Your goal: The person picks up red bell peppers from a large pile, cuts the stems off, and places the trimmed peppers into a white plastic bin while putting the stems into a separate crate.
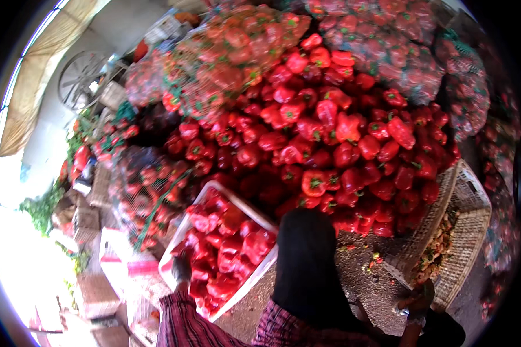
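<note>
My left hand (181,269), in a greyish glove, reaches over the left edge of a white plastic crate (250,209) filled with glossy red bell peppers (228,246). It is at the peppers there, but its fingers are too dark to make out. Lower right, my right hand (414,302) is beside a woven-looking rectangular basket (472,231) with pepper cores and scraps (440,248) inside. The right fingers look curled round something dark that I cannot make out. My dark-clad knee (305,248) is between the crate and the basket.
A large heap of loose red peppers (330,139) lies right ahead. Mesh sacks of peppers (231,58) ring it at the back, left and right. More crates (95,295) stand at the left, a spoked wheel (81,81) behind. Scraps (376,260) dot the ground.
</note>
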A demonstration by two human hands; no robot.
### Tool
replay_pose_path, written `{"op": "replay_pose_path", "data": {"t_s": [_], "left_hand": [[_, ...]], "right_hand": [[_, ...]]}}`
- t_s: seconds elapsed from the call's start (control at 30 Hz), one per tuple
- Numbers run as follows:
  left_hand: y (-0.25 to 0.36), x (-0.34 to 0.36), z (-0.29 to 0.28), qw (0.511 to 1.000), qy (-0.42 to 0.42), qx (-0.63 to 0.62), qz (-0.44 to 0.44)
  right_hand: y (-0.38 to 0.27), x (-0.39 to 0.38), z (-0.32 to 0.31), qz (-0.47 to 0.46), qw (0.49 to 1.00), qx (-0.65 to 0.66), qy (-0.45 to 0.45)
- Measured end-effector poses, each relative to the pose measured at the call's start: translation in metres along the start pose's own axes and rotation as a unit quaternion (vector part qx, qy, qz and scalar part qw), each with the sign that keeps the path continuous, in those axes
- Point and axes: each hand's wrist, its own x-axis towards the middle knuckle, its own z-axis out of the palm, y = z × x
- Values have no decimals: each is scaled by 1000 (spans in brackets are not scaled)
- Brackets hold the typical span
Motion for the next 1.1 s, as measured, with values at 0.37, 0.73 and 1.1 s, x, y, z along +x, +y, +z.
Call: {"op": "replay_pose_path", "data": {"t_s": [0.37, 0.73, 1.1], "left_hand": [[241, 111, -183, 922, 111, -233, 287], [526, 197, -82, 839, 121, 162, 506], [574, 50, -169, 821, -148, -368, 411]], "right_hand": [[-47, 9, 55, -57, 991, -78, 91], [-40, -4, 47, 50, 984, -151, 85], [-77, -38, 212, -67, 946, -140, -286]]}}
